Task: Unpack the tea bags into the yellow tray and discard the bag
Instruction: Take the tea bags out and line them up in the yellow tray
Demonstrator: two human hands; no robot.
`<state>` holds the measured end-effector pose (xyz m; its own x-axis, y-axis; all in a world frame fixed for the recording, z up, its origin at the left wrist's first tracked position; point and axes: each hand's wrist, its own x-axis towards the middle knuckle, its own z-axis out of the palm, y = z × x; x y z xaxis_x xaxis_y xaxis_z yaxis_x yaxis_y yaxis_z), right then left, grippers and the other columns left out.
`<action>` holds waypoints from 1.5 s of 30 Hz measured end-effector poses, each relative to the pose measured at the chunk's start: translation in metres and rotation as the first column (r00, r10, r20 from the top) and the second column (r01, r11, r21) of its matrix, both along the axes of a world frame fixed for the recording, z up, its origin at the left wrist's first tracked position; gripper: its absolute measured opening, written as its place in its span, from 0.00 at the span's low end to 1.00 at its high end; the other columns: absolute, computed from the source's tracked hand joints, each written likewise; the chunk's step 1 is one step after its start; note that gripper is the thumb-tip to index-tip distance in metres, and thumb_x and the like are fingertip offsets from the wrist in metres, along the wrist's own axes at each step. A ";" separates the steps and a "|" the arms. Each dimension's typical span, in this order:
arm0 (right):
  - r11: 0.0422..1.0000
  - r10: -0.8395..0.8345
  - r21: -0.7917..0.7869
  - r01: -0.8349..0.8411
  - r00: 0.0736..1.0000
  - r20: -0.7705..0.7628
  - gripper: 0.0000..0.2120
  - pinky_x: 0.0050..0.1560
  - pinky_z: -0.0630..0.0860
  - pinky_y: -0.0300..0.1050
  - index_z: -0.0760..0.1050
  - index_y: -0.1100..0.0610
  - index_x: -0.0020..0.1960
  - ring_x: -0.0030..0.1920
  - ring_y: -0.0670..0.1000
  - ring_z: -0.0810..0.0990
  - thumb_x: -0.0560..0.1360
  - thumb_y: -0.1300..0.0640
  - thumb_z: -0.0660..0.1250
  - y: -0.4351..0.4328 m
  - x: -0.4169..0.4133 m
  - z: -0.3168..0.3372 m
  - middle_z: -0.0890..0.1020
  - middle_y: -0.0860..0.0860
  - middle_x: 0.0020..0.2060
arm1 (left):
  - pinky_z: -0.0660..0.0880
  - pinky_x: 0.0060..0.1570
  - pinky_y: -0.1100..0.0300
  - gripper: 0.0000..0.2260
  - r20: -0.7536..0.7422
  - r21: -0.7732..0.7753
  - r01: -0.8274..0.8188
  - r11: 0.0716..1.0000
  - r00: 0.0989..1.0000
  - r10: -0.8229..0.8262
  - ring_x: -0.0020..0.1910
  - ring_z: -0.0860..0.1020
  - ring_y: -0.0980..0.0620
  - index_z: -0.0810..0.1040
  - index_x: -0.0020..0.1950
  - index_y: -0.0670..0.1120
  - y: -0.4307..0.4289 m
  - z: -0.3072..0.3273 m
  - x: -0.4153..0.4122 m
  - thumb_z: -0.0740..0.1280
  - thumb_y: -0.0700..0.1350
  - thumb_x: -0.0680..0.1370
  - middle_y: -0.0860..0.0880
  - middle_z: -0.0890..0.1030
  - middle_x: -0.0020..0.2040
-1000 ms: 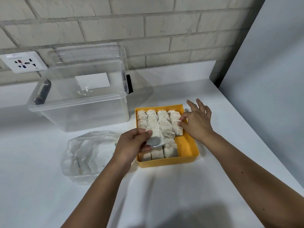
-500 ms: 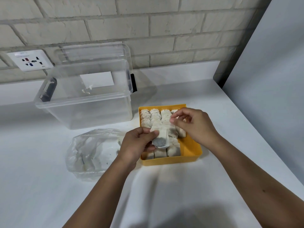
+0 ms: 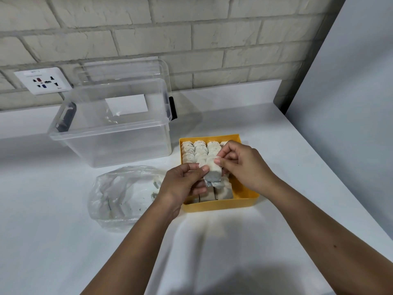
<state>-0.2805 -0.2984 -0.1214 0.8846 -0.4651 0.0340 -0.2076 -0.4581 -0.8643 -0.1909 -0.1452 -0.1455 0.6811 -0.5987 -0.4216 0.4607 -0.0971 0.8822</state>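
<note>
Both hands, left hand (image 3: 182,184) and right hand (image 3: 244,165), pinch 1 tea bag (image 3: 213,172) above the yellow tray (image 3: 221,204); best slot it upright beside the right row.

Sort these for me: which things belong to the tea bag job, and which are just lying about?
Job: tea bag, pinched by left hand and right hand; yellow tray; tea bags in it; plastic bag.
Lying about: clear bin; lid behind it; wall socket.
</note>
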 end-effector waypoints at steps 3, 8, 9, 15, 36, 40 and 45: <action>0.998 -0.039 0.052 0.039 0.999 0.003 0.06 0.40 0.82 0.46 0.73 0.57 0.44 0.33 0.50 0.84 0.75 0.59 0.71 -0.001 0.001 0.000 0.84 0.49 0.33 | 0.82 0.36 0.61 0.10 -0.016 -0.010 -0.002 1.000 1.000 0.002 0.35 0.81 0.52 0.79 0.53 0.41 0.000 0.000 0.000 0.75 0.42 0.74 0.42 0.82 0.42; 0.990 -0.114 0.083 0.116 0.993 -0.020 0.07 0.35 0.83 0.47 0.72 0.57 0.45 0.30 0.50 0.83 0.77 0.59 0.69 0.002 0.003 -0.002 0.82 0.48 0.32 | 0.83 0.40 0.60 0.11 -0.019 -0.023 0.014 1.000 1.000 -0.015 0.33 0.82 0.55 0.80 0.53 0.42 -0.002 -0.001 0.000 0.76 0.41 0.72 0.49 0.85 0.36; 0.986 -0.130 0.104 0.132 0.991 -0.025 0.06 0.34 0.83 0.48 0.71 0.57 0.45 0.30 0.50 0.83 0.77 0.59 0.69 0.003 0.003 -0.002 0.82 0.50 0.33 | 0.84 0.41 0.59 0.12 -0.014 -0.022 0.017 1.000 1.000 -0.017 0.34 0.82 0.55 0.80 0.53 0.43 -0.002 -0.001 0.000 0.76 0.41 0.72 0.49 0.85 0.37; 0.923 -0.165 0.343 0.173 0.985 -0.051 0.06 0.35 0.83 0.49 0.65 0.60 0.52 0.35 0.56 0.86 0.81 0.59 0.61 0.009 0.003 0.003 0.84 0.61 0.39 | 0.83 0.40 0.60 0.19 -0.005 0.000 0.013 1.000 1.000 -0.013 0.41 0.85 0.52 0.78 0.58 0.42 -0.001 -0.003 0.000 0.78 0.37 0.70 0.41 0.84 0.52; 0.848 -0.199 -0.531 0.009 0.932 -0.302 0.06 0.65 0.66 0.49 0.74 0.52 0.48 0.70 0.53 0.68 0.78 0.50 0.65 -0.044 -0.022 -0.002 0.76 0.51 0.66 | 0.83 0.41 0.56 0.14 0.208 0.081 -0.054 0.995 0.978 0.036 0.46 0.84 0.45 0.78 0.56 0.47 0.000 -0.006 0.005 0.69 0.33 0.75 0.44 0.84 0.45; 0.827 -0.144 -0.537 -0.167 0.860 -0.490 0.08 0.75 0.52 0.54 0.78 0.51 0.49 0.79 0.53 0.49 0.78 0.47 0.66 -0.051 -0.022 -0.009 0.61 0.49 0.77 | 0.83 0.40 0.57 0.13 0.188 0.064 -0.056 0.996 0.981 0.043 0.46 0.84 0.45 0.78 0.55 0.47 0.000 -0.006 0.009 0.70 0.33 0.75 0.45 0.84 0.45; 0.787 -0.148 -0.585 -0.197 0.860 -0.489 0.08 0.76 0.47 0.56 0.80 0.50 0.48 0.79 0.53 0.45 0.77 0.47 0.67 -0.052 -0.004 -0.026 0.57 0.49 0.78 | 0.82 0.37 0.59 0.12 0.182 0.061 -0.039 0.997 0.983 0.028 0.41 0.83 0.49 0.79 0.52 0.49 -0.001 -0.009 0.009 0.71 0.33 0.75 0.53 0.83 0.36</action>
